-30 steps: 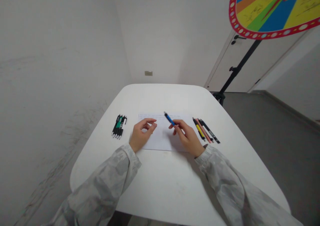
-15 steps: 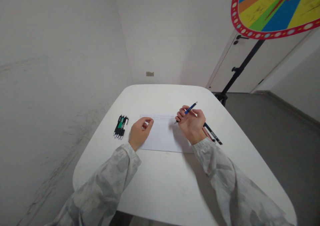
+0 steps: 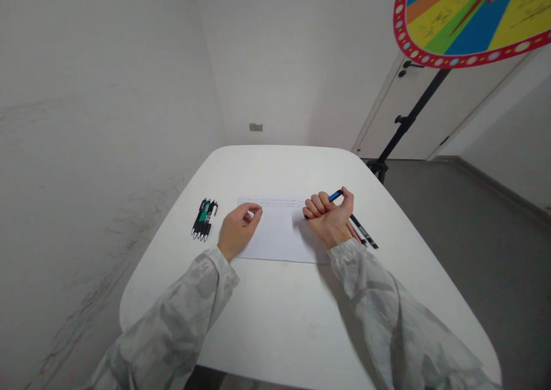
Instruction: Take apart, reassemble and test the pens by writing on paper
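Note:
A blue pen [image 3: 335, 195] is in my right hand [image 3: 329, 215], whose fingers are curled round it with the palm turned up. My thumb presses against the pen's upper end, and a dark bit of its other end shows under the little finger. Below the hand lies a white sheet of paper [image 3: 278, 235] with lines of small writing along its top. My left hand [image 3: 240, 227] rests over the sheet's left edge, its thumb and fingertips brought together and nothing seen in them.
Several black and green pens [image 3: 204, 220] lie side by side at the left of the white table [image 3: 267, 315]. Right of the paper, partly behind my right hand, are more pens [image 3: 364, 231]. A colourful wheel [image 3: 465, 22] stands on a black pole beyond the table.
My right hand's fingers have closed tighter round the pen, and the thumb has moved onto its upper end. The pen's tip has sunk from sight. My left hand stays in place.

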The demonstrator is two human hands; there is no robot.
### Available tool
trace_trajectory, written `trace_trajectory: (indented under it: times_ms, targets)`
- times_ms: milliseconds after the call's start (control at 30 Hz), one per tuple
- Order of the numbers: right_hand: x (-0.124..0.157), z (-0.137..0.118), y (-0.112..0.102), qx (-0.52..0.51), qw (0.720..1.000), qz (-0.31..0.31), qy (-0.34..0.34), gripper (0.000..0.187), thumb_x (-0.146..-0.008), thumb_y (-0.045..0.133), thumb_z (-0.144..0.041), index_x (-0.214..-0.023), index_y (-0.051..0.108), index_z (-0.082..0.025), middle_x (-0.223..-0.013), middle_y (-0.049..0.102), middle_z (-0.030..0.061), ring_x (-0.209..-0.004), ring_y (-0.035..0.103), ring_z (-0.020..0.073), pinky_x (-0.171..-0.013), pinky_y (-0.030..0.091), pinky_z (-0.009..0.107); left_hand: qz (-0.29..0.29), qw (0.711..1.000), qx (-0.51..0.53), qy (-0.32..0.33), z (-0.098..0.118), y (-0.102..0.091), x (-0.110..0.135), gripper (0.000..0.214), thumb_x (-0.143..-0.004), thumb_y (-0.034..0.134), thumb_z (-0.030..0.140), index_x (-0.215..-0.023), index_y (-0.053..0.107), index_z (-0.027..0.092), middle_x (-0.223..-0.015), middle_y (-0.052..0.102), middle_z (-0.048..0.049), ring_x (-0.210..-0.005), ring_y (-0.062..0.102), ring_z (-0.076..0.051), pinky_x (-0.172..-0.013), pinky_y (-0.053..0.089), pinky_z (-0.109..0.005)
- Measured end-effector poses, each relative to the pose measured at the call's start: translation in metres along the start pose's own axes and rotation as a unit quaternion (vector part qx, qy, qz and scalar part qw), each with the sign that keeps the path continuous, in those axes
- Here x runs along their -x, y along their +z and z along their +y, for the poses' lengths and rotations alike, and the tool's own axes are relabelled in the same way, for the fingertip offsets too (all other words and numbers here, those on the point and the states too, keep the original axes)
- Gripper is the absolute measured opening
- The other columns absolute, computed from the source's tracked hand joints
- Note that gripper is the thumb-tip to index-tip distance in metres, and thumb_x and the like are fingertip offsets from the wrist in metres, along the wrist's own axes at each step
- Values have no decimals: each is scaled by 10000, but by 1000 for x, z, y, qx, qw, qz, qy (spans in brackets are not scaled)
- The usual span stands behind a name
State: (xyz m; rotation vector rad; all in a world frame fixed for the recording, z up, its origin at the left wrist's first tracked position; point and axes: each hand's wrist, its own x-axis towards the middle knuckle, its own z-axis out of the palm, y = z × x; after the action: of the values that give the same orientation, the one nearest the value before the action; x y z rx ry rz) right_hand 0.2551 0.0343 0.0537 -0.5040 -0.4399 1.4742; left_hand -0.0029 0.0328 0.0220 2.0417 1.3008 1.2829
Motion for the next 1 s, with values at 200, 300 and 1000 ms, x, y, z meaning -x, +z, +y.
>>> trace_trajectory:
  times_ms: [200, 300, 1000]
  targets:
    - [3, -2, 9, -30, 999, 15, 21, 629, -931, 508, -692, -651, 135, -270, -500, 173, -73, -469, 122, 122, -400, 186, 305, -7, 1000, -3, 1, 0, 0, 1, 193, -1032, 662, 388, -1081, 753, 225, -963, 784, -19, -705, 668, -128, -616, 510, -225]
    - [5, -3, 11, -39, 998, -16, 35, 648, -911, 559, -664, -651, 119, -266, -505, 185, -72, -467, 136, 113, -408, 184, 296, -11, 1000, -5, -4, 0, 0, 1, 192, -1031, 657, 383, -1084, 753, 226, -950, 789, -19, -709, 675, -131, -615, 513, -224]
    - [5, -3, 11, -37, 996, -60, 48, 616, -879, 575, -603, -608, 136, -266, -502, 187, -72, -466, 135, 103, -409, 194, 273, 2, 1000, -17, 10, 0, 0, 1, 175, -1050, 647, 372, -1083, 739, 226, -944, 784, -15, -703, 676, -127, -587, 504, -218]
